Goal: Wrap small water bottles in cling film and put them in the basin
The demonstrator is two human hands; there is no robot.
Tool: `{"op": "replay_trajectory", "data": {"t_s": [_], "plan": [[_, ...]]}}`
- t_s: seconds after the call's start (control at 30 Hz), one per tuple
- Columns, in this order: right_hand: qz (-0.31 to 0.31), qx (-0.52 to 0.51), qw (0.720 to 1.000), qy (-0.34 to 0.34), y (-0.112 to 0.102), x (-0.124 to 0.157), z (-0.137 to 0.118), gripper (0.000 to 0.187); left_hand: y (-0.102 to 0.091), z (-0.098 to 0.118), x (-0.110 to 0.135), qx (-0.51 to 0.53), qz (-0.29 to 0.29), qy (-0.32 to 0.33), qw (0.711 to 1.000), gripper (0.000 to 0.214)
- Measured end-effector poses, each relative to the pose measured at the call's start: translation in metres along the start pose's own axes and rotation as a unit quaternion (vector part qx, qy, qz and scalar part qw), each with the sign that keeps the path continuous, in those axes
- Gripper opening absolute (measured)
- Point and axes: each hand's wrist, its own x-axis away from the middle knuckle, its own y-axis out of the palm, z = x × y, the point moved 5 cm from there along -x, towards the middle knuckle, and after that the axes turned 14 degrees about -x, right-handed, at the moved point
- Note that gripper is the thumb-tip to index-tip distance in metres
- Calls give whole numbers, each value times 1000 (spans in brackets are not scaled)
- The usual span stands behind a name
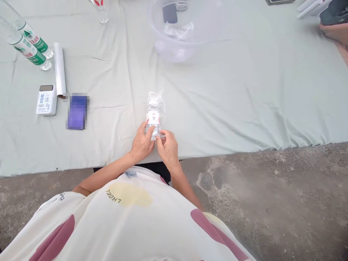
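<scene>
A small clear bottle (153,116) with a red and white label lies on the pale green tablecloth (217,108), wrapped in a clear plastic bag that bunches up at its far end. My left hand (141,143) grips the near end of the bottle from the left, fingers curled round it. From the right, my right hand (168,145) pinches the same near end through the plastic. Both hands rest near the table's front edge.
A big clear plastic bowl (185,29) holding crumpled plastic stands at the back. At the left are two green-labelled bottles (32,47), a silver roll (59,69), a white box (46,100) and a blue card (77,111). Another person's hand (334,32) shows far right. Bare concrete floor lies below.
</scene>
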Motion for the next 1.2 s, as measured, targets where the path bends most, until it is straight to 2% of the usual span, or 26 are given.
{"op": "replay_trajectory", "data": {"t_s": [0.1, 0.2, 0.37, 0.5, 0.6, 0.7, 0.8, 0.87, 0.93, 0.97, 1.03, 1.1, 1.2], "plan": [[-34, 14, 999, -40, 9, 14, -11, 43, -2, -2, 9, 60, 6, 18, 998, 60], [-69, 55, 994, -60, 15, 22, -17, 46, -2, -5, 13, 90, 12, 9, 996, 64], [-126, 93, 984, -82, 24, 15, -26, 54, -3, -13, 6, 85, 42, -70, 993, 45], [-207, 12, 972, -114, 23, 3, -34, 53, -10, -21, 1, 107, 39, -74, 991, 35], [-244, -88, 962, -87, 20, -6, -29, 50, -13, -30, 0, 137, 26, -64, 988, 41], [-217, -134, 966, -46, 19, -16, -16, 53, -11, -37, 1, 159, 8, -42, 986, 48], [-119, -61, 988, -71, 14, -27, -9, 54, -10, -42, 0, 173, 2, -33, 984, 47], [-54, -13, 994, -98, 8, -35, -10, 51, -13, -47, -3, 212, 5, -57, 976, 44], [-26, 5, 992, -127, 4, -41, -12, 45, -16, -57, -4, 308, -1, -131, 942, 38], [-27, 9, 988, -149, 2, -42, -14, 42, -16, -63, -4, 372, -11, -178, 911, 37], [-42, 23, 978, -205, 2, -44, -19, 37, -15, -74, 1, 497, -34, -257, 828, 38], [-56, 44, 965, -254, 3, -43, -25, 36, -15, -80, 7, 591, -50, -281, 754, 38], [-52, 87, 951, -293, 4, -44, -35, 36, -18, -83, 17, 671, -70, -261, 691, 34]]}}
